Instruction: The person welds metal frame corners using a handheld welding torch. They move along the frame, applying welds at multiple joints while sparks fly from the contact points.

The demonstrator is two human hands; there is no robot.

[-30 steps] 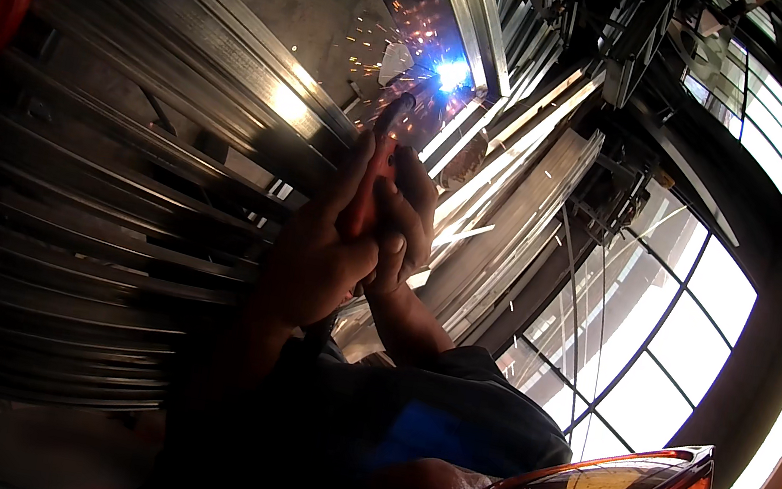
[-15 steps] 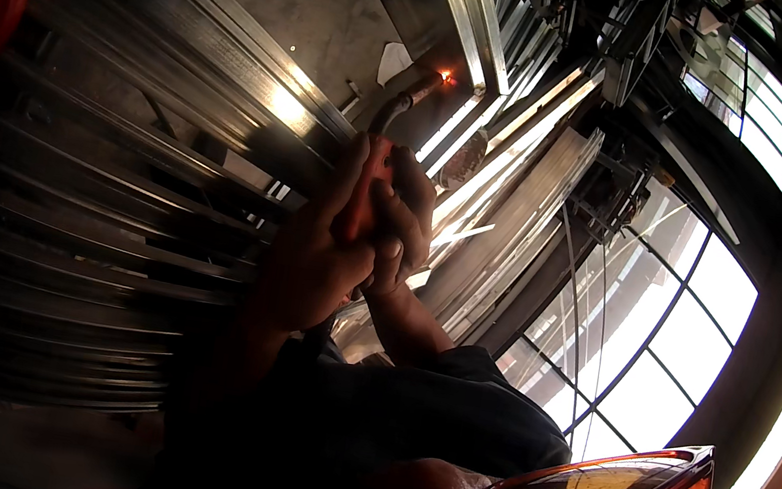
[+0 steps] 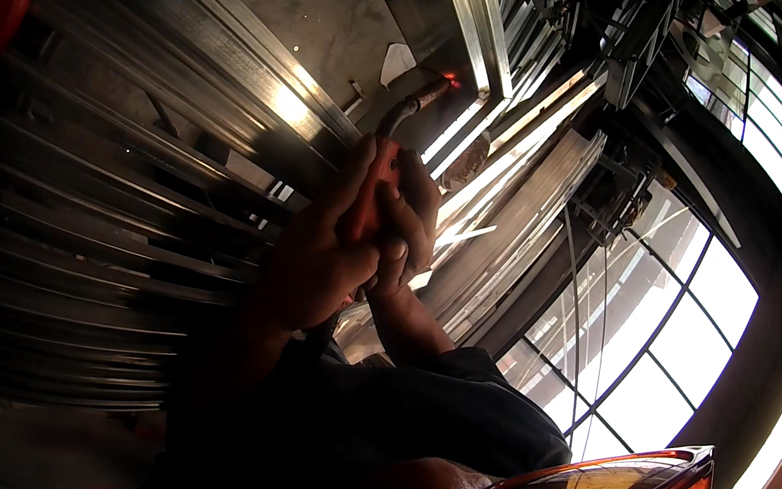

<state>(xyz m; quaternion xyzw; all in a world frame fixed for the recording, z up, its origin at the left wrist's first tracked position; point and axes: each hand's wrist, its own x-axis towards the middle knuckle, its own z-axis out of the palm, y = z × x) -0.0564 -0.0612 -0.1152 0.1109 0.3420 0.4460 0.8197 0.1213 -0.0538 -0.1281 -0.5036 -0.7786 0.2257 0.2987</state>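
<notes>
Torch [image 3: 381, 170] with a red handle sits in both hands: the left hand [image 3: 312, 268] and right hand [image 3: 413, 220] are curled closed around it. Its nozzle points at a red glowing spot [image 3: 452, 79] near the lower corner of the dark surface [image 3: 416, 7], just beside the end of a bright metal bar [image 3: 463, 18]. No arc shows; this weld looks laid, with perhaps only cooling left. Whether other joints remain undone, I cannot tell
</notes>
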